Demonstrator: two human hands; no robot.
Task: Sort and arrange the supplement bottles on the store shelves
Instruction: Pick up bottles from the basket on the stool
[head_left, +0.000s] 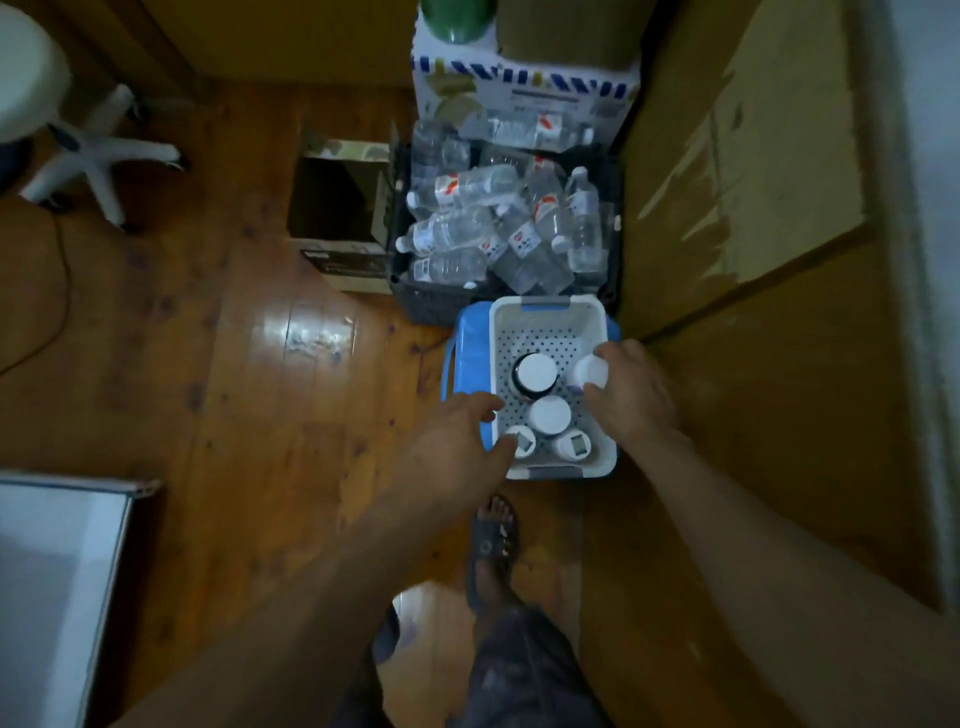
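A white perforated basket (545, 317) sits on a blue stool (470, 353) on the floor. Several white-capped supplement bottles stand in it: a dark one (535, 371), a middle one (549, 414) and two small ones at the near edge (523, 441) (573, 445). My right hand (631, 395) grips a white-capped bottle (591, 371) at the basket's right side. My left hand (457, 441) reaches over the basket's left rim, with thumb and fingers spread near the small near-left bottle, holding nothing that I can see.
A dark crate (415, 301) full of clear plastic water bottles stands just beyond the basket, with an open cardboard box (337, 208) to its left. Wooden cabinets (753, 208) run along the right. An office chair base (98, 150) is at far left. My sandalled foot (493, 540) is below the basket.
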